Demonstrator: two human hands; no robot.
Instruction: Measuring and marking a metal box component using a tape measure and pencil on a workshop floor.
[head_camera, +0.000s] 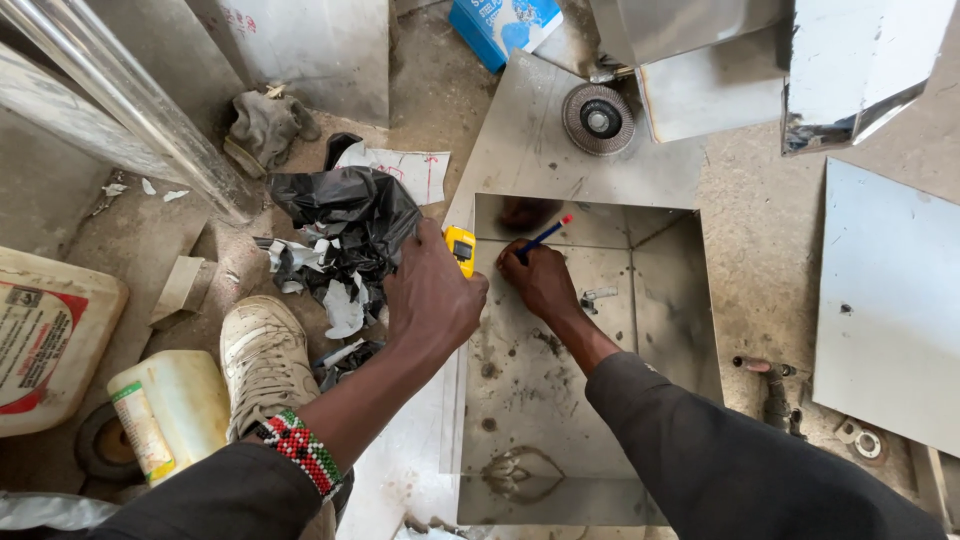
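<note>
Steel tray (640, 330), marking step judged in hand: yellow tape measure (461, 247) is gripped by left hand (432, 295), blue pen (545, 236) by right hand (540, 280); steady alignment is needed next.

Count: one yellow tape measure (461, 247), one blue pen (541, 237), one flap grinding disc (597, 119). Two plastic jugs (172, 410), one black plastic bag (350, 212).
</note>
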